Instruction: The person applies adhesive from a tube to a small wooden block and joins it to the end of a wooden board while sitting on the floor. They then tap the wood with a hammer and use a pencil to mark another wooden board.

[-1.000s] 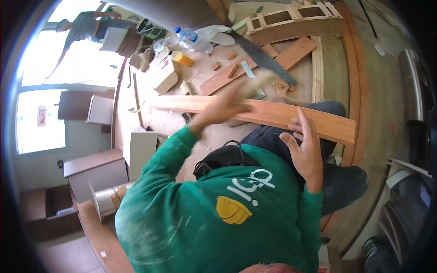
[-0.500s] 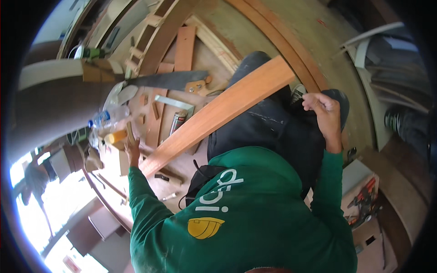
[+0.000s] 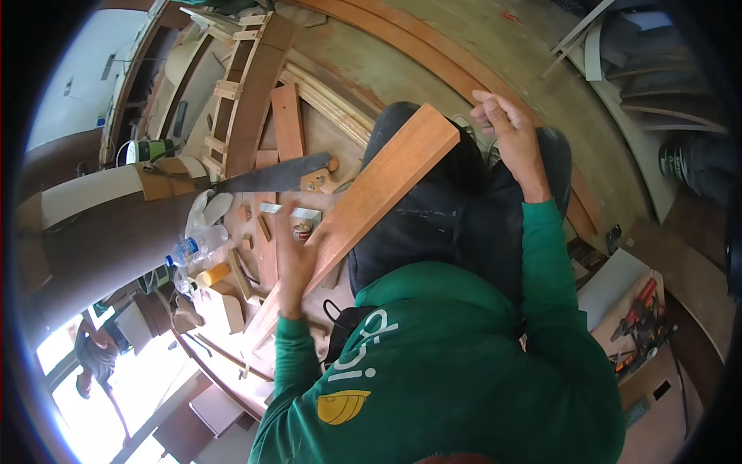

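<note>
A long reddish-brown wooden board [image 3: 386,174] lies slantwise across my lap, its near-left end running down toward the workbench. My left hand [image 3: 294,267] is beside the board's left edge, fingers stretched out and a little blurred, with the thumb at the wood. To the right of the board's upper end, my right hand [image 3: 514,143] is raised above my knee with its fingers curled together; whatever they may pinch is too small to make out. Left of the board are a handsaw [image 3: 270,175], a metal square [image 3: 308,214] and a small can [image 3: 302,230], partly hidden.
Plastic bottles [image 3: 197,246], a yellow-orange container [image 3: 213,274] and wood offcuts lie to the left. A slatted wooden frame [image 3: 249,93] stands beyond them. Pliers and other hand tools [image 3: 645,321] sit at the right. Another person [image 3: 97,352] is far off at lower left.
My left hand has come right, from the clutter to the board's edge. My right hand has moved up and left. The board's upper end appears farther left as the whole view has shifted.
</note>
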### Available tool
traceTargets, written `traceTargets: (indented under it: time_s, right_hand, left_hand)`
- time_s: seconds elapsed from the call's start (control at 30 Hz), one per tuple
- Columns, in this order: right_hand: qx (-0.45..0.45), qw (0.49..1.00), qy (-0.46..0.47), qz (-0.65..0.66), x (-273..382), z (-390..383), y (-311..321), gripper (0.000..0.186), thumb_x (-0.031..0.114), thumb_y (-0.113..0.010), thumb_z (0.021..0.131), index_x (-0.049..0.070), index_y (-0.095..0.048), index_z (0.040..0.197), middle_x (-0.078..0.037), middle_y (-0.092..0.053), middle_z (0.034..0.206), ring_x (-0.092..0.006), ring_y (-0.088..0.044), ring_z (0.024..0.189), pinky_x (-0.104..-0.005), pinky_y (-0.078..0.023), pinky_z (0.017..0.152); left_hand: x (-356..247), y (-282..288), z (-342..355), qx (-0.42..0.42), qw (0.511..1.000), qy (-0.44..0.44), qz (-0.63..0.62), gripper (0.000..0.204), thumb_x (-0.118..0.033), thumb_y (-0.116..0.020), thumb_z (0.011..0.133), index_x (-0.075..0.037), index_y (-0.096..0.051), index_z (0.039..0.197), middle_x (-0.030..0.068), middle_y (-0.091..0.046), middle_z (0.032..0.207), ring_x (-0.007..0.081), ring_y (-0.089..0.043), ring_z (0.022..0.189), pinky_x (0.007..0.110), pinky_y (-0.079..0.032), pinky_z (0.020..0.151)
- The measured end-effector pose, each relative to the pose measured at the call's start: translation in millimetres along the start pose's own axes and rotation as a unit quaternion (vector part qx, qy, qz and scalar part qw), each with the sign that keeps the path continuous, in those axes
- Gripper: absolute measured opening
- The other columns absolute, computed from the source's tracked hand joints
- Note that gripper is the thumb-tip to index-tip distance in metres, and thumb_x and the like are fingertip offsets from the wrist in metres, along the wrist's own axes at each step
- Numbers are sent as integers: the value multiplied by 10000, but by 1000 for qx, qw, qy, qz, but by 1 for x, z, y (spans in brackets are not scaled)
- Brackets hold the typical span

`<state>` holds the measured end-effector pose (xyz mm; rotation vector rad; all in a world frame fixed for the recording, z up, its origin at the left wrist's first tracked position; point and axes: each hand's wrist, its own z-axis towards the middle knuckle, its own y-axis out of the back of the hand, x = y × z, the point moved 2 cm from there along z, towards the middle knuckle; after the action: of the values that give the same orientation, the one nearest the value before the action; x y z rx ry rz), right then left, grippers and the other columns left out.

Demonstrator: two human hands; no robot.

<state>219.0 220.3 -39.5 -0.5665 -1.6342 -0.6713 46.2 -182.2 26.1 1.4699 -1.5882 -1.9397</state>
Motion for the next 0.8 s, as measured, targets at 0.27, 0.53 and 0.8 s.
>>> traceTargets:
  time_s: [0.27, 0.53, 0.8]
  right_hand:
    - [136, 983, 97, -71, 14, 5, -23, 529, 383, -558, 1162, 8, -603, 1533, -224, -684, 1407, -369, -608, 1382, -444, -460, 1189]
    - [160, 963, 110, -184, 3, 9, -54, 675, 498, -586, 1128, 38, -516, 1618, -212, -558, 1560, -425, -492, 1467, -491, -417, 1228]
    - [81, 972, 219, 8, 28, 12, -15, 478, 379, -709, 1072, 56, -725, 1425, -170, -688, 1385, -364, -618, 1351, -474, -466, 1172]
  left_hand:
    - [-123, -103, 58, 13, 980, -190, 63, 1274, -552, -949, 791, 41, -280, 1698, 299, -427, 1581, 487, -449, 1451, 604, -367, 1203]
    - [-121, -126, 72, 5, 978, -146, 151, 1238, -598, -913, 815, 29, -307, 1694, 280, -426, 1553, 478, -446, 1411, 608, -336, 1207]
    - [-120, -109, 77, 26, 977, -179, 109, 1023, -476, -908, 876, 18, -449, 1646, 249, -475, 1506, 468, -490, 1349, 577, -389, 1164]
